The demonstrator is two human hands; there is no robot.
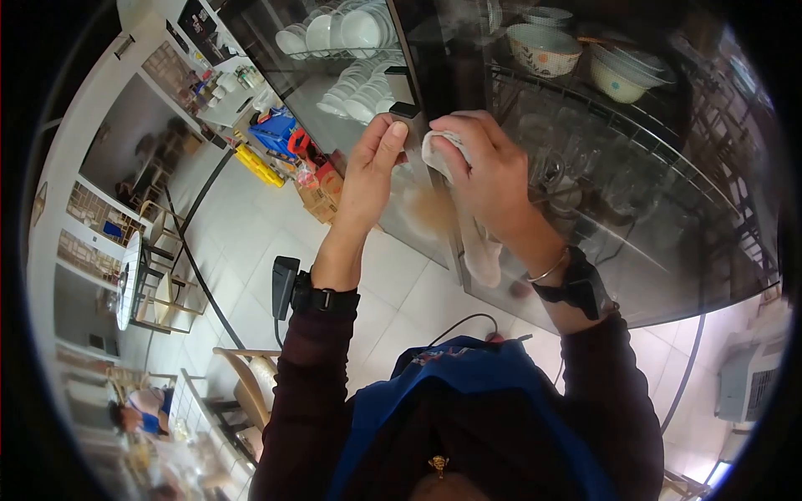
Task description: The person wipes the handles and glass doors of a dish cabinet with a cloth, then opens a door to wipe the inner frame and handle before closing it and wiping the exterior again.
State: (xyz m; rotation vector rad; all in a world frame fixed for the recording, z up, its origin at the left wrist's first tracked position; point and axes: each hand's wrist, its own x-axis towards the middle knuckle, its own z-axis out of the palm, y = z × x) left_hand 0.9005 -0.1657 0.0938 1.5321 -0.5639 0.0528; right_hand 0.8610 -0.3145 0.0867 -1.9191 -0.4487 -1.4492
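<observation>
My left hand (373, 171) is closed at the dark door handle (406, 110) of a glass-fronted cabinet, thumb on top and fingers partly hidden behind. In my right hand (493, 171) is a bunched white cloth (444, 152), held against the door's edge just right of the handle. Both hands are close together, with the door edge between them. Behind the glass, white plates (355, 32) stand in racks at the upper left. Patterned bowls (543, 50) sit on a wire shelf at the upper right, and glassware (555, 163) shows below them.
A blue crate (274, 129), a yellow object (259, 165) and a cardboard box (320, 196) stand on the floor left of the cabinet. A wooden chair (242, 380) is near my left elbow. Another person (150, 413) is at the lower left. A cable (464, 321) crosses below.
</observation>
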